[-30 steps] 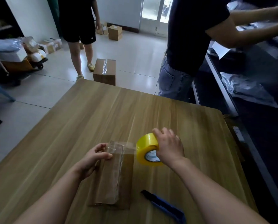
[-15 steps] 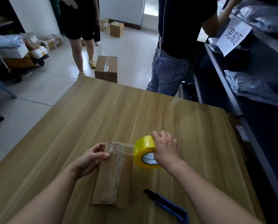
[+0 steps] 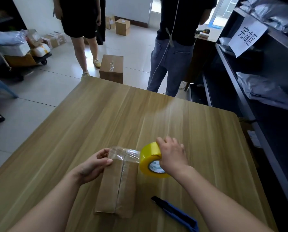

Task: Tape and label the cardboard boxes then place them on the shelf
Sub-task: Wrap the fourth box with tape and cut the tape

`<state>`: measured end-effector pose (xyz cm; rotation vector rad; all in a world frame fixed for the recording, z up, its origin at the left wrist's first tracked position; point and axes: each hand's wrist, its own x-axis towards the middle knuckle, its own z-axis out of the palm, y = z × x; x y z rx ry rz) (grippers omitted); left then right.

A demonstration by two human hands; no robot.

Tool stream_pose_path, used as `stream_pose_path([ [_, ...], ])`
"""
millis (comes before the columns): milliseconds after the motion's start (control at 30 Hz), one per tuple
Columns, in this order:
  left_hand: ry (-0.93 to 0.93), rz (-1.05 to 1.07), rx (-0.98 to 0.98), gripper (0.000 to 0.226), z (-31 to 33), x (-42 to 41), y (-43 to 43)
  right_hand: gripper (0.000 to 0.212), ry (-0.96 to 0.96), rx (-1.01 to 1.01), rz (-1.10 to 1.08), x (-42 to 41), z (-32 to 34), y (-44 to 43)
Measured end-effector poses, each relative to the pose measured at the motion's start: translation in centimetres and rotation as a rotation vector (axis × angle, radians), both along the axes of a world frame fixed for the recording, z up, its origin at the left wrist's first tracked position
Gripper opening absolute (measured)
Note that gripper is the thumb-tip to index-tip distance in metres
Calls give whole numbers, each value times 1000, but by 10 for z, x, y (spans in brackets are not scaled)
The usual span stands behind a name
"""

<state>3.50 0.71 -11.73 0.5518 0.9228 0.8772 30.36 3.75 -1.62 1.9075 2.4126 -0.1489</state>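
Head view: the cardboard box [image 3: 118, 186] is laid on the near part of the table [image 3: 106, 114]. Its far left corner is pinched by the left hand [image 3: 91, 166]. The yellow tape roll [image 3: 150, 158], just right of it, is gripped by the right hand [image 3: 171, 156].
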Motion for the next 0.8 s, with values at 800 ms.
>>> stream_pose_path([
  [800,395,-227,-4,108,43,-19,2,52,-28,278,74,-9,-19,-19],
])
